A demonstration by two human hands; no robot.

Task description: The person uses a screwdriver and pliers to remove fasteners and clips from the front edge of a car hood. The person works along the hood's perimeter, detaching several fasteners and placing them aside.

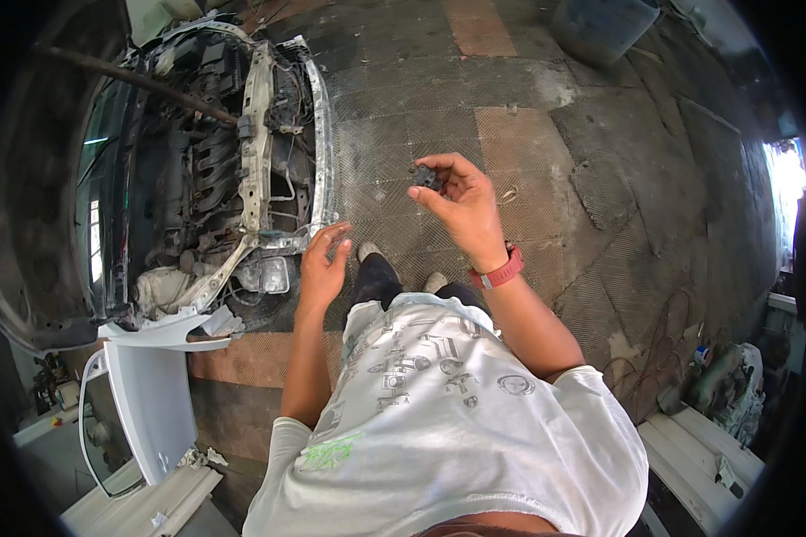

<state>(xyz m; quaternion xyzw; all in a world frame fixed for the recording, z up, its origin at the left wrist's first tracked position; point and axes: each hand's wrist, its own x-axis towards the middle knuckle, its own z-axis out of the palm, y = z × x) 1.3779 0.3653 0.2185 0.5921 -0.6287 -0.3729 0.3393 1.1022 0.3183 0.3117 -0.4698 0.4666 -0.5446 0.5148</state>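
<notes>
Between the thumb and fingers of my right hand (pixel 461 197) is a small dark part (pixel 427 177), too small to name, raised over the floor in front of me. My left hand (pixel 325 259) holds nothing, its thumb and fingers apart. It hovers close to the front corner of a car whose front end is stripped down. The car's bare front frame (pixel 258 134) and the engine (pixel 208 170) behind it lie to my left. A headlight-like unit (pixel 269 276) sits at the near corner, beside my left hand.
The raised hood (pixel 36 197) stands at far left, with a rod (pixel 143 80) across the engine bay. A white body panel (pixel 152 403) is at lower left. A large bin (pixel 604 31) stands at far right. A cable (pixel 663 345) lies on the tiled floor (pixel 412 107).
</notes>
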